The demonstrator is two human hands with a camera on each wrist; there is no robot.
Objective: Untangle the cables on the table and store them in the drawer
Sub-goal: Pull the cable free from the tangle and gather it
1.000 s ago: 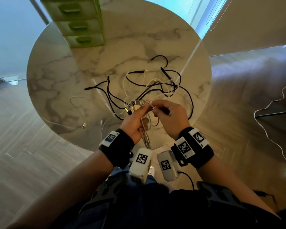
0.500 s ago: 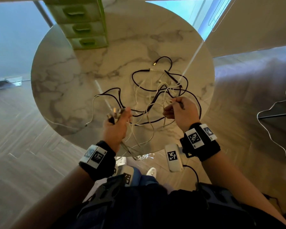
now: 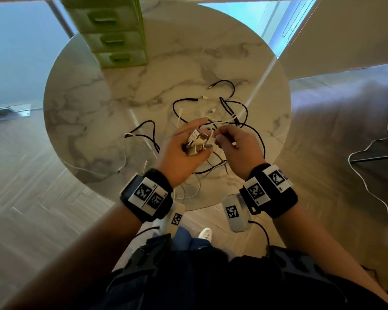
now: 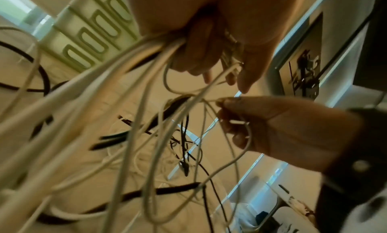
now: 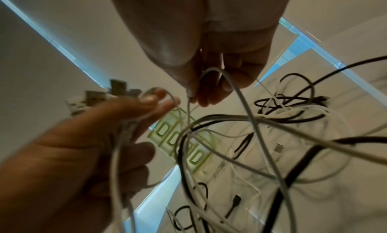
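A tangle of black and white cables lies on the round marble table, with strands hanging over its near edge. My left hand grips a bunch of USB plug ends above the near middle of the table; the plugs stick up past its fingers in the right wrist view. Just right of it my right hand pinches a thin white cable between thumb and fingertips, with a white plug in its curled fingers. The green drawer unit stands at the table's far left, its drawers closed.
A loose white cable end lies near the table's left front edge. Another white cable with a charger runs across the wooden floor at the right. A glass wall stands beyond the table on the left.
The hands had drawn apart half a second ago, stretching the cables; now they are close together again, farther over the table. The left hand still holds the plug bunch.
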